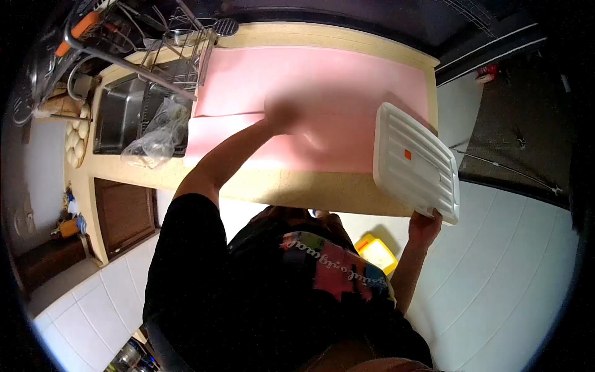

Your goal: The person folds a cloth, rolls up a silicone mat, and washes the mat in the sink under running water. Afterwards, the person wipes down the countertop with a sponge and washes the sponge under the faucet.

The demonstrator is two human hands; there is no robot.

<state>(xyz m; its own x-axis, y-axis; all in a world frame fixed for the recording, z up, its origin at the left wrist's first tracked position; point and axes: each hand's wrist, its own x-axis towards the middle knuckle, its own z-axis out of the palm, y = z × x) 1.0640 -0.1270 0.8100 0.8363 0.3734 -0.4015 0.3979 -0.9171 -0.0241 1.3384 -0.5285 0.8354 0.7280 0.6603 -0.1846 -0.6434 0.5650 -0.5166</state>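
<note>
My right hand [426,227] grips the lower edge of a white plastic lid [416,155]. The lid looks ribbed, has a small orange sticker, and is tilted at the right end of the counter. My left hand [285,115] is over the pink mat [242,80], near the line where two pink sheets meet. Motion smears its fingers, so I cannot make out their shape or whether they touch the mat.
A metal dish rack [180,59] stands at the back left, beside a dark sink [121,115]. A clear plastic bag [158,139] hangs over the sink's front edge. On the floor, close to my body, is a yellow container [389,261]. The counter edge [297,189] runs before me.
</note>
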